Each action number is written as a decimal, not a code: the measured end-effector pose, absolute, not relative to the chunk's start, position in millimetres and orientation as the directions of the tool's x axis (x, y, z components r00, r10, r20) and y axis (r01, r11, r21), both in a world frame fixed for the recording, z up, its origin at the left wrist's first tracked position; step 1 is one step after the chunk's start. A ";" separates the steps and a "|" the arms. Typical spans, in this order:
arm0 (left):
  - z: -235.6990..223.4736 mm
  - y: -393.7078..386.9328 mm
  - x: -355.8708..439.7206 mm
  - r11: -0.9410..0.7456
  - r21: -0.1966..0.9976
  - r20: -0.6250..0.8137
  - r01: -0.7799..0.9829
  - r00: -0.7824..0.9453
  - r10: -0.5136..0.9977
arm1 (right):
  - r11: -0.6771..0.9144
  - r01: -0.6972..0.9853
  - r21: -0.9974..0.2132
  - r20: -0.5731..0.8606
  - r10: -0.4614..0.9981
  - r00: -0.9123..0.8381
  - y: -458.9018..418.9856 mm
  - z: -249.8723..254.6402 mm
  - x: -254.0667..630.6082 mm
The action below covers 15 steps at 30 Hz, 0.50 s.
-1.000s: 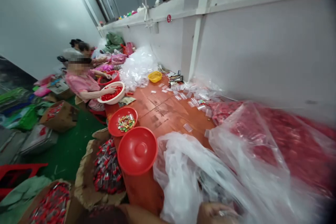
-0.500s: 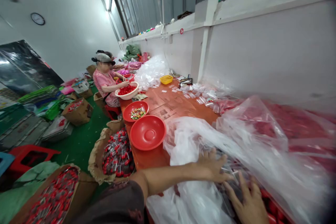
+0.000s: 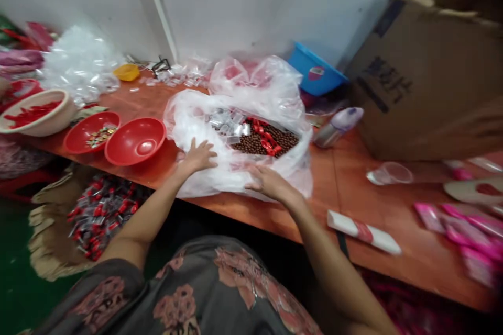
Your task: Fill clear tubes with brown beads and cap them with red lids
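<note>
A large translucent plastic bag (image 3: pixel 196 180) lies spread on the orange-red table with its mouth open upward. Inside it are small clear plastic pieces (image 3: pixel 228 123), many round brown beads (image 3: pixel 251 144) and shiny red pieces (image 3: pixel 269 142). My left hand (image 3: pixel 199 157) rests on the bag's left side, fingers spread and holding nothing. At the near edge of the bag is my right hand (image 3: pixel 271 182), its fingers stretched out and apart against the plastic. Slight blur covers both hands.
Left of the bag stand two red bowls (image 3: pixel 118 154), one holding small pieces, and a cream basin (image 3: pixel 58 120). A carton of red-capped clear items (image 3: pixel 102 209) sits below. To the right are a bottle (image 3: pixel 338 125), a large cardboard box (image 3: pixel 428 84) and a white roll (image 3: pixel 363 233).
My view has swung right and down to the bag. Both hands have come off the clear pieces inside and now lie on the bag's near side, farther apart. The bag's mouth is wider.
</note>
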<state>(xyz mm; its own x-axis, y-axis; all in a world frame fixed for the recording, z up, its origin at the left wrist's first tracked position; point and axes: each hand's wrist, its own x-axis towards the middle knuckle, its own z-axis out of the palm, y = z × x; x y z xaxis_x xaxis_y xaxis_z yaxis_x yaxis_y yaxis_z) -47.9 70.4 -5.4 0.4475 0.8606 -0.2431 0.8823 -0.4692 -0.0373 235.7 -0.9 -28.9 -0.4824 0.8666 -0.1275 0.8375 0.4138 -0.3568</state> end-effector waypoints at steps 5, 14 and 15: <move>-10.8 59.5 -56.9 -0.437 -0.098 -0.231 0.894 0.407 0.884 | 0.337 0.910 -0.242 -0.137 0.916 -0.376 -65.2 -53.5 209.3; 4.9 52.0 -67.9 -0.431 -0.140 -0.291 0.891 0.379 0.878 | 0.346 0.895 -0.283 -0.111 0.915 -0.389 -93.0 -46.3 188.9; 11.5 51.7 -64.1 -0.436 -0.153 -0.323 0.887 0.372 0.870 | 0.353 0.889 -0.293 -0.119 0.909 -0.400 -94.6 -45.2 191.3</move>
